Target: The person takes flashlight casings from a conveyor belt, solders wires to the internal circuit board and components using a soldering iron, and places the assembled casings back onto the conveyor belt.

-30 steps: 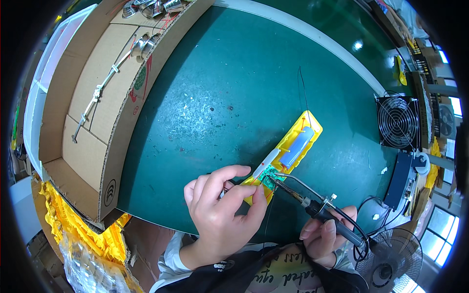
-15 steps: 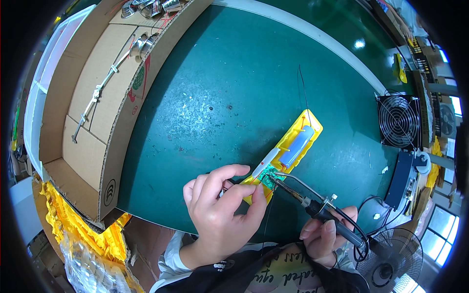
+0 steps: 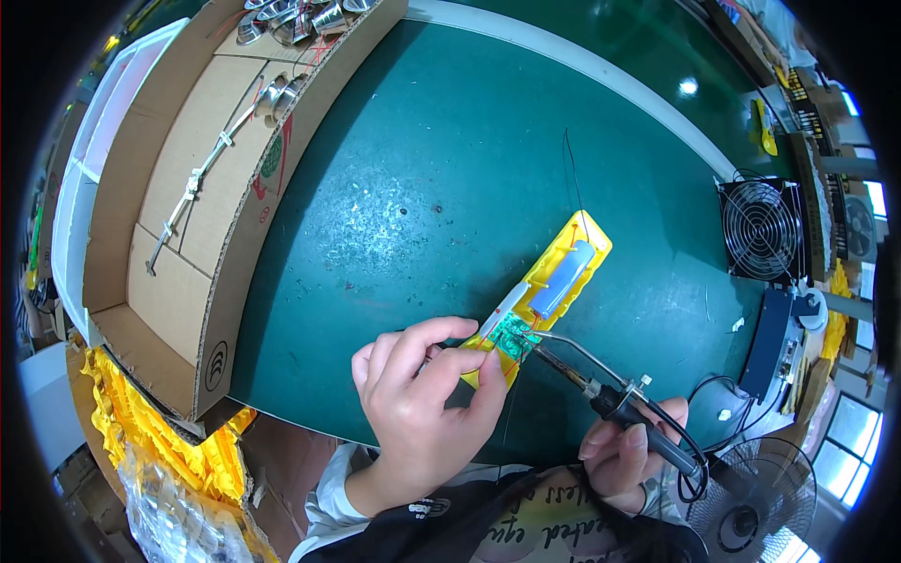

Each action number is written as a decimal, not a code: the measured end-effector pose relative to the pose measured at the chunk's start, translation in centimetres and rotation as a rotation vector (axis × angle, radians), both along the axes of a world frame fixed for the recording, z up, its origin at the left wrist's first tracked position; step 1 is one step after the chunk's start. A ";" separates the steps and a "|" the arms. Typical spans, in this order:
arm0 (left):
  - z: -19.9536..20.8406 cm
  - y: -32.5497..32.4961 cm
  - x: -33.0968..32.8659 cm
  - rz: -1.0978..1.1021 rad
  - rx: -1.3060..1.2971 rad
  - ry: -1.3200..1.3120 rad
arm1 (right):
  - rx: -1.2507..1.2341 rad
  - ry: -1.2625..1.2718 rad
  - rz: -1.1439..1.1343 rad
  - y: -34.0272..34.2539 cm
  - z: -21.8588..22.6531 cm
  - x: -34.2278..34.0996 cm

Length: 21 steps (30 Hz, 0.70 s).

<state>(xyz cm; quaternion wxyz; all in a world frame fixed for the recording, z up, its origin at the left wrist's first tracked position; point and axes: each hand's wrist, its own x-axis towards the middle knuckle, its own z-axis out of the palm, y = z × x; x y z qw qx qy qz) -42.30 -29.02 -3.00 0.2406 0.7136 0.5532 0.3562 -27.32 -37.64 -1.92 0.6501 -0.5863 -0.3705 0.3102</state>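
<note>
A yellow plastic housing (image 3: pixel 591 246) lies slantwise on the bench, with a blue cylindrical battery (image 3: pixel 563 280) in its upper part. Below the battery sits a small green circuit board (image 3: pixel 512 335), a whitish strip (image 3: pixel 507 308) along its left side. My left hand (image 3: pixel 427 394) is at the housing's lower end, thumb and forefinger pinched on a thin wire beside the board; the fingers partly hide it. In my right hand (image 3: pixel 624 450) is a soldering iron (image 3: pixel 615 408) with a curved metal feed tube (image 3: pixel 582 349). The tips of iron and tube meet the board's right edge.
On the left stands a cardboard box (image 3: pixel 211 310) with metal cup-shaped parts (image 3: pixel 291 21) and a jointed rod (image 3: pixel 192 183). A black fan (image 3: pixel 762 228) and a dark control box (image 3: pixel 768 342) are at the right, a round fan (image 3: pixel 746 516) below. A dark wire (image 3: pixel 574 174) trails from the housing.
The housing has shifted slightly left and down in view. The iron's tip has drawn back a little from mid-board toward its right edge. My left hand keeps its pinch.
</note>
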 end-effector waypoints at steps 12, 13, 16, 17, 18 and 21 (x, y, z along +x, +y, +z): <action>0.4 -0.1 0.3 0.001 -0.016 -0.002 | 0.009 0.066 -0.010 0.2 0.1 -0.1; 0.4 -0.1 0.2 0.001 -0.032 -0.004 | 0.010 0.065 -0.012 0.2 0.1 -0.1; 0.0 -0.1 0.1 0.002 -0.025 -0.005 | -0.045 0.029 0.023 0.3 0.1 -0.1; 0.0 -0.1 0.1 0.004 -0.027 -0.003 | -0.041 0.020 0.039 0.3 0.0 -0.1; 0.0 -0.1 0.1 0.002 -0.026 -0.005 | -0.036 0.011 0.055 0.3 -0.1 -0.1; -0.2 -0.2 0.1 0.001 -0.030 -0.006 | -0.036 0.021 0.044 0.2 -0.3 -0.2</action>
